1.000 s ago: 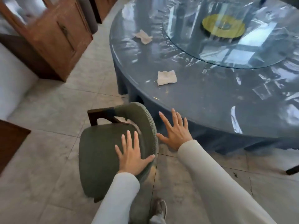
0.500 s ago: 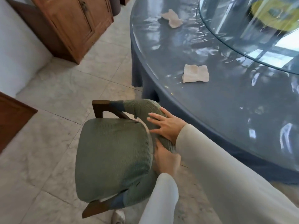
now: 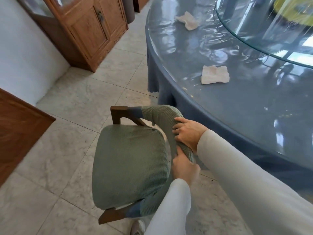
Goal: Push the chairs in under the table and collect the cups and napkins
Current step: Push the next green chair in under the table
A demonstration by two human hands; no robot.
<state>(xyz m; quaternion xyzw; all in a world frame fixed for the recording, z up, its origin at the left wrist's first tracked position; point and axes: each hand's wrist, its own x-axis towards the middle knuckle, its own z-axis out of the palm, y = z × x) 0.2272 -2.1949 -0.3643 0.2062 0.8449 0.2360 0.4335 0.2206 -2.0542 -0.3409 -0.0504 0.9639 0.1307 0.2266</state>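
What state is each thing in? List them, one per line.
Round blue-grey table: covered by clear plastic.
Green upholstered chair with dark wooden arms: out on the floor, backrest toward the table, not pushed in.
Left hand: grips the chair's backrest.
Right hand: grips the backrest top.
Near white paper napkin: crumpled, lying on the table.
Far white paper napkin: crumpled, on the table.
Brown wooden cabinet: doors closed.

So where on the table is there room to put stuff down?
The widest bare patch is the blue tabletop between the near napkin and the edge by the chair. Another lies between that napkin and the far napkin. It is crowded at the chair back, where the left hand and right hand grip it.
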